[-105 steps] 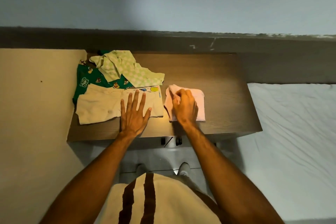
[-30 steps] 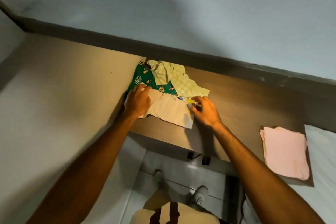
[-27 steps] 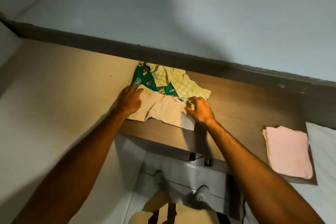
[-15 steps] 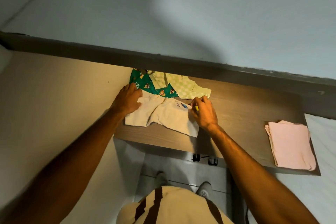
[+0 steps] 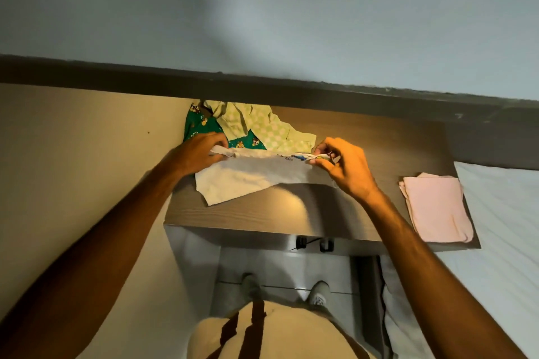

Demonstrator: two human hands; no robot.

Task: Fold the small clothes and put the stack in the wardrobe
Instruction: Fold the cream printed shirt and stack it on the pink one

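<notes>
A cream garment (image 5: 250, 178) with a small printed picture hangs just above the brown wooden table (image 5: 280, 213). My left hand (image 5: 198, 151) pinches its upper left corner and my right hand (image 5: 344, 166) pinches its upper right corner, so the top edge is stretched between them. Behind it lie a green cartoon-print garment (image 5: 201, 125) and a pale green checked garment (image 5: 262, 125), both crumpled at the table's back left. A folded pink garment (image 5: 437, 207) rests at the table's right end.
A beige panel (image 5: 81, 154) stands flush against the table's left side. A white bed (image 5: 501, 227) adjoins the table on the right. A dark ledge (image 5: 291, 93) and a pale wall run behind. My feet stand on the floor under the table's front edge.
Both hands have pinched the cream garment's top corners and lifted it off the table, pulling it a little toward me. Earlier, the pink garment was folded and set at the right end.
</notes>
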